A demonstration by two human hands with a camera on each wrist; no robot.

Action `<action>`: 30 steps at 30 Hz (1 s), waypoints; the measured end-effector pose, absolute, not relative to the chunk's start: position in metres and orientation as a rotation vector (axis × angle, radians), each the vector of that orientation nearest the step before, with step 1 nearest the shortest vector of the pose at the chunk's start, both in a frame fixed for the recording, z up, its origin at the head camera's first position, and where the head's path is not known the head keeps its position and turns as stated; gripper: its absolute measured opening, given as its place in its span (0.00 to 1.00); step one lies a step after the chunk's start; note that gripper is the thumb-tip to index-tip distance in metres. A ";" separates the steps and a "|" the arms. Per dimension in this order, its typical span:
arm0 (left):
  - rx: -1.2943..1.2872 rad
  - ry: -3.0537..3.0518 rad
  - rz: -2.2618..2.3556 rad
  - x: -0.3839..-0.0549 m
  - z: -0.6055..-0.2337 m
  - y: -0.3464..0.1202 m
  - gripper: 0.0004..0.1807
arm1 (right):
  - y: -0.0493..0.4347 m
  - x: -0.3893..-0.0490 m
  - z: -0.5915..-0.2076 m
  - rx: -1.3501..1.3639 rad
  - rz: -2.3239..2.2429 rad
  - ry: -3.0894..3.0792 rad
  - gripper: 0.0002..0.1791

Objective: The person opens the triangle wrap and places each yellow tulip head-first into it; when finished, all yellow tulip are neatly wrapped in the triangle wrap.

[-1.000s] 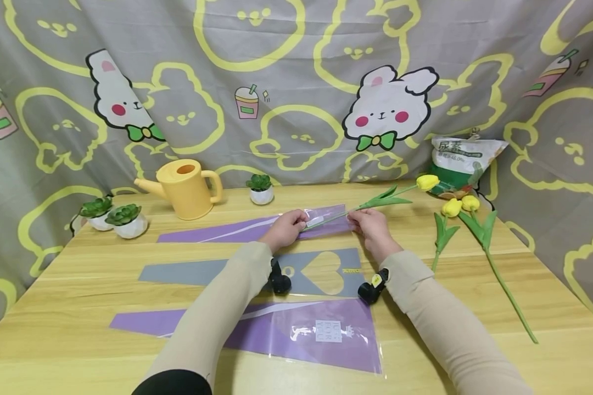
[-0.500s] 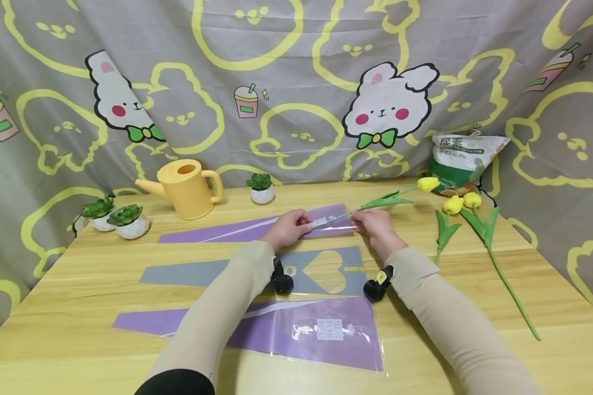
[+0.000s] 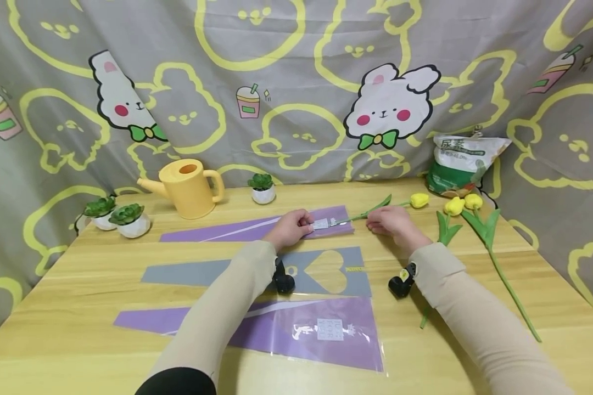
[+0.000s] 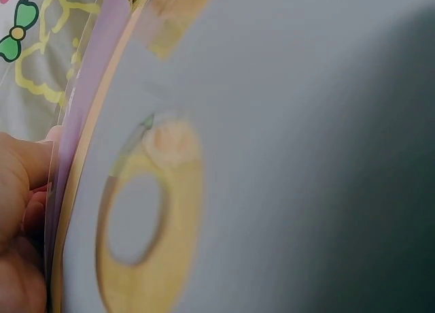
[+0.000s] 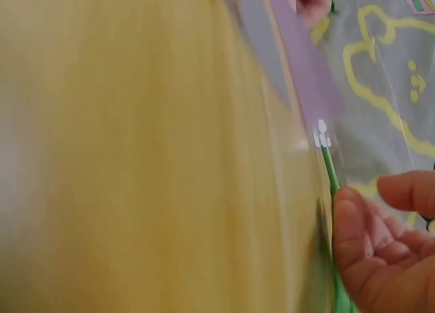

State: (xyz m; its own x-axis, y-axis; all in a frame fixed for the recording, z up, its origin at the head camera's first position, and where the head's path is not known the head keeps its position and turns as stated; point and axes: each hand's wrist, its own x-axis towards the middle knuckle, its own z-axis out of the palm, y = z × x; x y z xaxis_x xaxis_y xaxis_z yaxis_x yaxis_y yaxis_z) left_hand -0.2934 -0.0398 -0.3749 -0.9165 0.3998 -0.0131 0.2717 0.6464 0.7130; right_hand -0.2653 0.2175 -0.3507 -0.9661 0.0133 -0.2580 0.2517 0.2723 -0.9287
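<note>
A yellow tulip [image 3: 418, 201] with a green stem lies at the back of the table. Its stem end is inside the upper purple plastic flower sleeve [image 3: 237, 231]. My left hand [image 3: 291, 229] pinches that sleeve around its middle; in the left wrist view the fingers sit behind the clear film. Just right of the sleeve's opening, my right hand [image 3: 392, 224] is beside the tulip's leaf and stem. Seen from the right wrist, thumb and finger stand apart, and a fingertip [image 5: 348, 214] touches or nearly touches the green stem [image 5: 329, 165].
Below lie a grey sleeve [image 3: 188, 272] with a heart cutout and another purple sleeve [image 3: 257, 329]. Two more tulips [image 3: 489, 233] lie at right, near a white-green bag [image 3: 457, 164]. A yellow watering can [image 3: 188, 192] and several potted succulents [image 3: 130, 222] stand back left.
My right hand has loosened its pinch on the stem and moved right, away from the sleeve's opening. The tulip's head has dropped lower and shifted left. My left hand has stayed nearly in place.
</note>
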 end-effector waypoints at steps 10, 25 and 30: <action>0.575 2.705 1.119 -0.293 -0.376 -0.037 0.06 | 0.248 -0.276 -0.342 0.023 -1.280 2.957 0.17; 0.541 2.699 1.153 -0.292 -0.376 -0.038 0.05 | 0.279 -0.288 -0.351 -0.377 -0.963 2.862 0.30; 0.504 2.702 1.203 -0.292 -0.376 -0.041 0.05 | 0.273 -0.290 -0.352 -0.449 -0.806 2.877 0.26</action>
